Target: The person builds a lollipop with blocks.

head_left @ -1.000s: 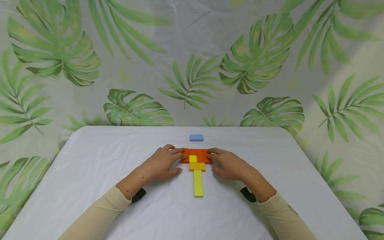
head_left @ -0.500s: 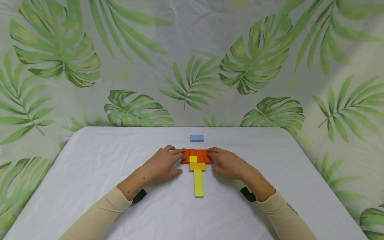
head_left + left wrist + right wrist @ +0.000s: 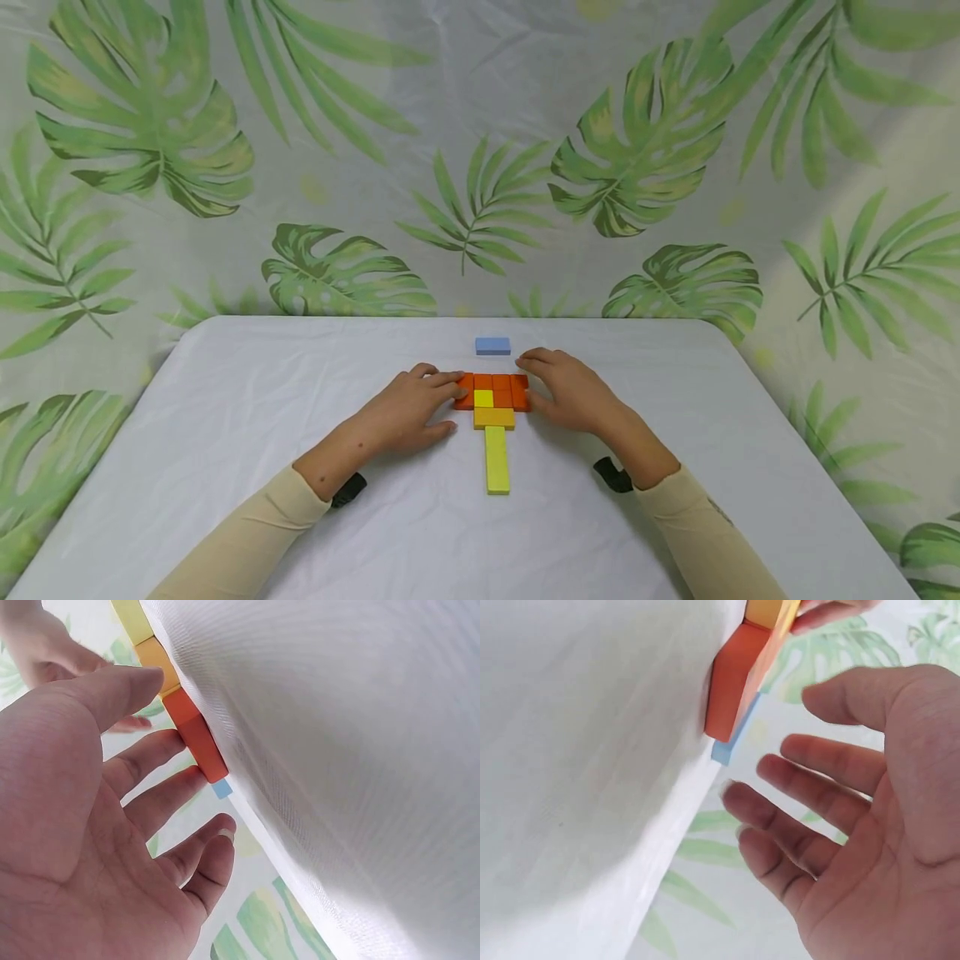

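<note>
Several orange-red blocks (image 3: pixel 502 390) lie pressed together in a flat group, with a small yellow block (image 3: pixel 483 398) set among them. Below these comes an amber block (image 3: pixel 494 418), and from it a long yellow-green block (image 3: pixel 497 460) points toward the person. My left hand (image 3: pixel 405 408) touches the group's left end with its fingertips, thumb held away. In the right wrist view, my right hand (image 3: pixel 847 795) is apart from the blocks, fingers loosely bent and holding nothing. It hovers beside the group's right end, near a light blue block (image 3: pixel 492 346) lying alone farther back.
A white cloth covers the table (image 3: pixel 187 417), whose far edge runs just behind the blue block. Behind it hangs a leaf-patterned curtain (image 3: pixel 480 108). Dark straps (image 3: pixel 613 475) show at the wrists.
My right hand has left the right end of the orange-red group and moved up toward the blue block. The left hand and the blocks stay as they were.
</note>
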The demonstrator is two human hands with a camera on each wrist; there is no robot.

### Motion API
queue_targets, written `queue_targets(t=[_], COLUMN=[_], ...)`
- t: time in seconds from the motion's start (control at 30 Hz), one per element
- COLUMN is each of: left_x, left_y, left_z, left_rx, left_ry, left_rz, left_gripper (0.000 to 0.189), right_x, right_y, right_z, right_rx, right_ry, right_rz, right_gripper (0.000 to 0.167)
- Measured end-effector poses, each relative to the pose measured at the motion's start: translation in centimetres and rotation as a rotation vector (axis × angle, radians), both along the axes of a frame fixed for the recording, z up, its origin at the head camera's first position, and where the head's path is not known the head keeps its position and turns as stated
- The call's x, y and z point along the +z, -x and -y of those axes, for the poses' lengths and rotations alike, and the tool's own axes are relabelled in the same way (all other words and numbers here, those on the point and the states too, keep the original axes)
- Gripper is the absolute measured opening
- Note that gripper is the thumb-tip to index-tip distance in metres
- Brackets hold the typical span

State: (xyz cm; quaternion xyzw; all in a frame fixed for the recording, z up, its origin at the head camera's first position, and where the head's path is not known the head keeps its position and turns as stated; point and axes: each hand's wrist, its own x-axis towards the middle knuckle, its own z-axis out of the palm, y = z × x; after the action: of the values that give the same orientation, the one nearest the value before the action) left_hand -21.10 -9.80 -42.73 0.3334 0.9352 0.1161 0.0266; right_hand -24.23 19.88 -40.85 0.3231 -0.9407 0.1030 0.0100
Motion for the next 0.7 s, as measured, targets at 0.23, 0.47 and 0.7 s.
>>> queue_targets(t=[0.23,0.47,0.7], left_x=[0.0,0.2,0.2], left_y=[0.1,0.1,-0.1], left_z=[0.2,0.2,0.1], left_rx=[0.001,-0.008,-0.016], left_ry=[-0.007,-0.013,-0.019], left_rz=[0.003,0.004,-0.005], left_gripper=[0.049,0.048,0.049], right_x=[0.0,-0.2,-0.5], right_y=[1.3,2.6,3.6], right_z=[0.8,1.7,3.0], right_rx=[-0.007,-0.050,-0.087], right_ry=[0.042,0.029,0.003], right_rz=[-0.018,-0.049,-0.002], right_gripper=[0.044,0.048,0.050])
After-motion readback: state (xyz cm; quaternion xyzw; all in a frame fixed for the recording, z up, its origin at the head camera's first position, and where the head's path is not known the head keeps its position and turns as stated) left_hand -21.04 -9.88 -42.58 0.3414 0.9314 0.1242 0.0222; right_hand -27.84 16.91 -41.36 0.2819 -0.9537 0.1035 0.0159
